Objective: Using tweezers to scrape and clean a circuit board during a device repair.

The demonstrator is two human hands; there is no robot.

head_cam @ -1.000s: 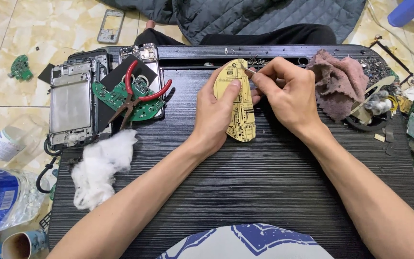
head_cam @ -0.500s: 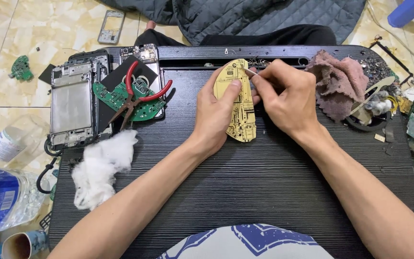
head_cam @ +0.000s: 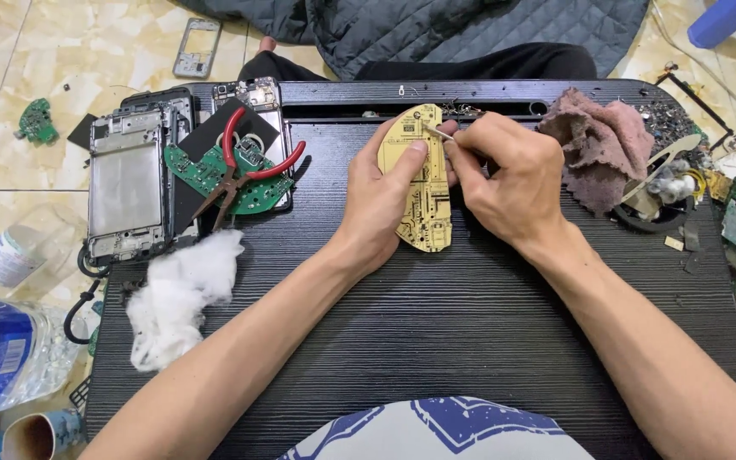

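A yellow, oval circuit board (head_cam: 426, 200) lies near the back of a black ribbed table (head_cam: 436, 332). My left hand (head_cam: 381, 200) presses it down, thumb on top and fingers under its left edge. My right hand (head_cam: 504, 175) pinches a thin metal tool (head_cam: 439, 132) whose tip touches the board's upper end.
Red-handled pliers (head_cam: 244, 166) rest on a green circuit board (head_cam: 215, 175) beside a bare phone frame (head_cam: 125, 183) at the back left. White cotton wad (head_cam: 176, 294) lies front left. A pink rag (head_cam: 602, 145) and loose parts sit right. Plastic bottles (head_cam: 6, 353) lie on the floor.
Both hands stay on the yellow board; the right hand and its tool have shifted only slightly at the board's upper end.
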